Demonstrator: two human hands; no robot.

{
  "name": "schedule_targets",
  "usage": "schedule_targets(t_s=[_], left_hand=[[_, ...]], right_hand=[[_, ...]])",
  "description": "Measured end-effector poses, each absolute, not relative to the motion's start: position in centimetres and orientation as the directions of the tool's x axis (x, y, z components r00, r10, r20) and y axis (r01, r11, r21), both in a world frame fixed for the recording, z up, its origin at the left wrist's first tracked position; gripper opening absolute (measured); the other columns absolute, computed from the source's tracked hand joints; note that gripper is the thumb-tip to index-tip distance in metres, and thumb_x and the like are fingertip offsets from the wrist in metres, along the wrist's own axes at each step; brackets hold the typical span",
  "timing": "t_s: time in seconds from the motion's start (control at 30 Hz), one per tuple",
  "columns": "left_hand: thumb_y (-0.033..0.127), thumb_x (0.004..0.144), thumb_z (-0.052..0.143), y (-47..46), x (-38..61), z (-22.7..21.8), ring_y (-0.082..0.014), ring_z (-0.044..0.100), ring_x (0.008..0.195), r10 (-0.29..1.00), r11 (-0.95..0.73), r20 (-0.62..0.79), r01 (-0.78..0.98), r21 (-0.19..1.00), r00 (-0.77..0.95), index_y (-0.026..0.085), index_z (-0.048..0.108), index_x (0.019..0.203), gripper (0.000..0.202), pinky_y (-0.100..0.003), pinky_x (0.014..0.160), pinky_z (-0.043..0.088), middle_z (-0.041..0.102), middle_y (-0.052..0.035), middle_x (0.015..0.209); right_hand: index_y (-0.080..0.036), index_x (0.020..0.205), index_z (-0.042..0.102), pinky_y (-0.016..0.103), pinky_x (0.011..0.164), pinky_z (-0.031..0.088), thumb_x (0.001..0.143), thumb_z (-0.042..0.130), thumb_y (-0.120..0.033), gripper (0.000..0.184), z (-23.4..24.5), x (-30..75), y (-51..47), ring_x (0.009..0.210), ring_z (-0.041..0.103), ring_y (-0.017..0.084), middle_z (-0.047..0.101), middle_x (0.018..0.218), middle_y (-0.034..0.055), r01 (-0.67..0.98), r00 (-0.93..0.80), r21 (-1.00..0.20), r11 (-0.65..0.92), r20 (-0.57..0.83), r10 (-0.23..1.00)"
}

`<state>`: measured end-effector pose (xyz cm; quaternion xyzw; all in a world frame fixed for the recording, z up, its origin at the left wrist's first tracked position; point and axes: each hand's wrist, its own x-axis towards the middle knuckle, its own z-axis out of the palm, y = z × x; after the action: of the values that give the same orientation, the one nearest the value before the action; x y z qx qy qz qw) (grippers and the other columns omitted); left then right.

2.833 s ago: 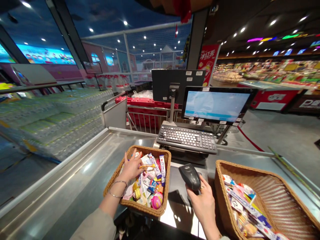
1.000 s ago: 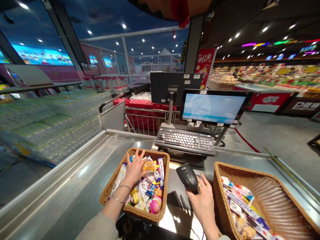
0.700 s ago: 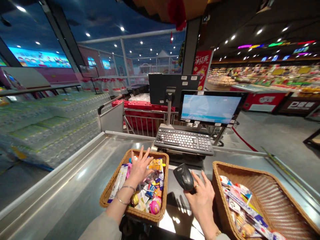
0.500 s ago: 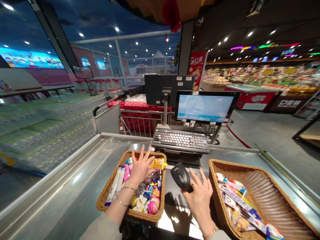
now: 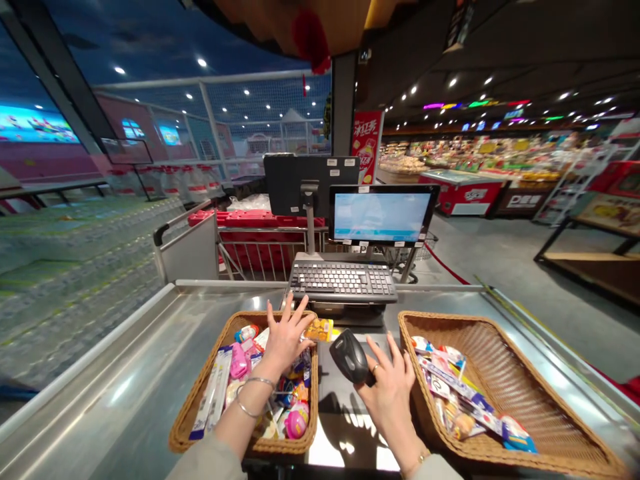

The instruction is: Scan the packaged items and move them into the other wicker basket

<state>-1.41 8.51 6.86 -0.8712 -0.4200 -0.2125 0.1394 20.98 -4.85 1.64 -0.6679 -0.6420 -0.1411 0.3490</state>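
My left hand [image 5: 286, 339] is over the left wicker basket [image 5: 187, 407], its fingers fanned out. A small yellow packet [image 5: 320, 330] sits between its thumb and index finger, sticking out past the basket's right rim. Below the hand lie a pink toy-like item [image 5: 241, 361], a pink round container [image 5: 297, 420] and several wrapped sweets. My right hand [image 5: 391, 383] grips a black barcode scanner [image 5: 349, 357] beside the basket, the scanner's head pointing up and left toward the packet. Some of its fingers stretch out away from the scanner.
A second wicker basket [image 5: 505, 360] on the right holds several packaged sweets along its left side. Behind the hands stand a keyboard [image 5: 345, 280] and a lit monitor [image 5: 383, 215]. The metal counter [image 5: 125, 387] has raised edges. A shopping cart [image 5: 265, 250] stands beyond it.
The view has turned slightly to the right. My left hand and the yellow packet have shifted right relative to the left basket, toward the scanner. My right hand keeps its hold on the scanner.
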Motion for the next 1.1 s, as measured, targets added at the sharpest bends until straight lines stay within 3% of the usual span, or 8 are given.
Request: schedule_targets(t_s=[0.37, 0.87, 1.1], left_hand=[[0.047, 0.075, 0.079, 9.3, -0.3, 6.1, -0.0416, 0.023, 0.151, 0.613, -0.663, 0.512, 0.744, -0.08, 0.601, 0.034, 0.063, 0.129, 0.058, -0.08, 0.113, -0.006, 0.042, -0.0073, 0.157], [0.047, 0.076, 0.079, 9.2, -0.2, 5.9, -0.04, 0.022, 0.151, 0.605, -0.663, 0.521, 0.743, -0.089, 0.602, 0.034, 0.062, 0.13, 0.058, -0.08, 0.113, -0.003, 0.043, -0.0078, 0.157], [0.045, 0.076, 0.079, 8.9, 0.5, 6.5, -0.04, 0.024, 0.151, 0.602, -0.684, 0.518, 0.727, -0.06, 0.608, 0.034, 0.064, 0.128, 0.056, -0.08, 0.114, -0.003, 0.044, -0.0074, 0.156]], right_hand=[[-0.028, 0.099, 0.073, 0.064, 0.112, 0.018, 0.077, 0.064, -0.028, 0.024, 1.8, 21.7, -5.3, 0.143, 0.034, 0.038, 0.065, 0.135, 0.0025, 0.96, 0.148, -0.277, 0.033, 0.606, 0.781], [-0.029, 0.097, 0.073, 0.063, 0.111, 0.019, 0.074, 0.065, -0.026, 0.024, 2.1, 21.8, -5.7, 0.143, 0.035, 0.038, 0.067, 0.133, 0.0026, 0.959, 0.133, -0.277, 0.05, 0.603, 0.786], [-0.029, 0.103, 0.073, 0.062, 0.109, 0.025, 0.077, 0.063, -0.027, 0.028, 1.7, 22.4, -6.1, 0.141, 0.037, 0.038, 0.065, 0.135, 0.0039, 0.966, 0.152, -0.258, 0.015, 0.616, 0.773]])
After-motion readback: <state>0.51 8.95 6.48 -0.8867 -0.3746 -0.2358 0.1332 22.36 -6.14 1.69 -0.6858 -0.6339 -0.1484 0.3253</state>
